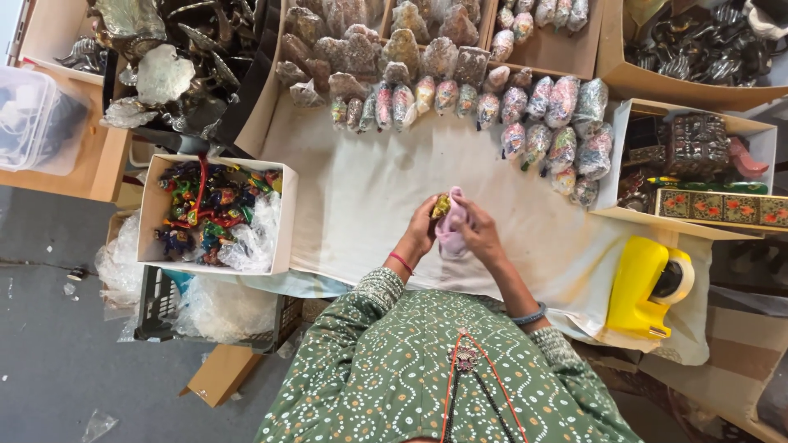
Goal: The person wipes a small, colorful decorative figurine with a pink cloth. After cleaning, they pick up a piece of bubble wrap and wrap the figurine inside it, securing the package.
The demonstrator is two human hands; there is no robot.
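A small yellow-green figurine [442,205] sat partly inside a pink wrapping sheet [452,226], both held above the cream table cloth [361,189]. The left hand [421,228] pinched the figurine from its left side, fingers curled and pressed together on it. The right hand [480,234] gripped the pink sheet from the right, fingers closed around its folds; the two hands nearly touched across the bundle.

Beyond the fingertips, well apart, lay rows of wrapped figurines [525,115] in clear film. Left of the left hand's fingers stood a white box [283,215] holding coloured painted figurines [205,209] and crumpled plastic. Right of the right hand's fingers, near the table edge, stood a yellow tape dispenser [644,287]. Farther right, an open box held a painted floral case [722,207].
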